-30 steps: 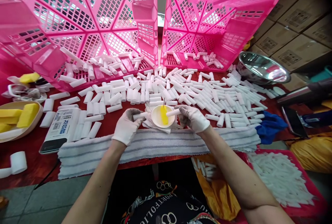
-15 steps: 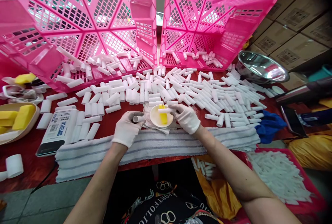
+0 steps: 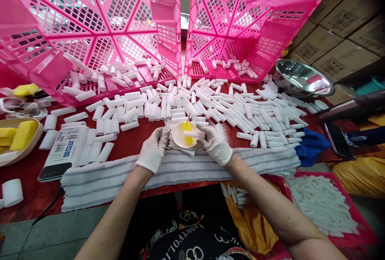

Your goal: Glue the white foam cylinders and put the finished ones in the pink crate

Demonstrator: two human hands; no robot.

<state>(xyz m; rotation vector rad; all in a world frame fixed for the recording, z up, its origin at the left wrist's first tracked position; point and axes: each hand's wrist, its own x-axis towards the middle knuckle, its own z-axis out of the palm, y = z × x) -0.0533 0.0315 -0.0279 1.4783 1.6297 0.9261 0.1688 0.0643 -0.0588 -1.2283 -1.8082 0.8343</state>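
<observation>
Both of my hands wear white gloves. My right hand [image 3: 217, 147] grips one end of a white tube [image 3: 191, 134], which lies level over a small white bowl [image 3: 178, 136]. A yellow block [image 3: 188, 126] with a thin dark stick on top stands in the bowl, partly behind that tube. Left of the bowl, my left hand [image 3: 152, 149] has its fingers closed around a short white tube [image 3: 165, 131], with only its end showing. Under the bowl lies a crumpled white sheet [image 3: 190, 152].
Many loose white tubes [image 3: 234, 109] cover the red table beyond my hands. Two pink crates [image 3: 111, 34] stand tipped behind them. A striped towel [image 3: 180, 167] runs along the front edge. At left are a scale [image 3: 64, 147] and a dish of yellow blocks [image 3: 40, 131]; a metal basin [image 3: 303, 77] stands right.
My right hand has brought its tube lower and slightly nearer to me over the bowl. My left hand has moved right and turned its tube, closer to the bowl's side.
</observation>
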